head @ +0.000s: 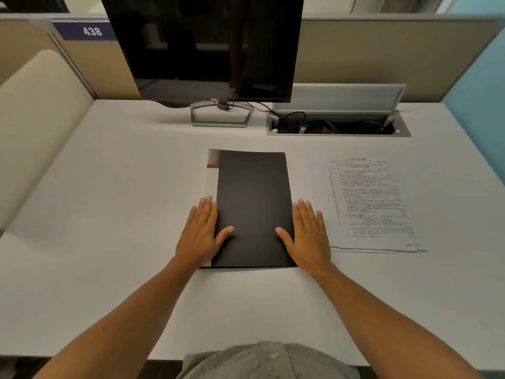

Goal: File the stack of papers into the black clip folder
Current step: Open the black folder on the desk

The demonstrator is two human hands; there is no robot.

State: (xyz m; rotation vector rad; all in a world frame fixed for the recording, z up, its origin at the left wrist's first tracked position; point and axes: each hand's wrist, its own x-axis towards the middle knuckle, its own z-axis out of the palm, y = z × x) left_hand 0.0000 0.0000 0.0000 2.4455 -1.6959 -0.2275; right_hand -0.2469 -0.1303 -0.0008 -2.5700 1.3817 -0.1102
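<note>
Folder: our matte black rectangular clip folder (252, 206) lies closed
Papers: flat white printed stack (374, 206), just beside
Hands: our left hand (200, 232) and right hand (306, 233) lie flat, spread, gripping nothing

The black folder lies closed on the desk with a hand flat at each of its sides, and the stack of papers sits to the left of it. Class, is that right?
Not quite. The head view shows the stack of papers lying to the right of the black folder, not the left. The rest holds: the folder is closed on the desk, with the left hand and right hand flat at its sides.
</note>
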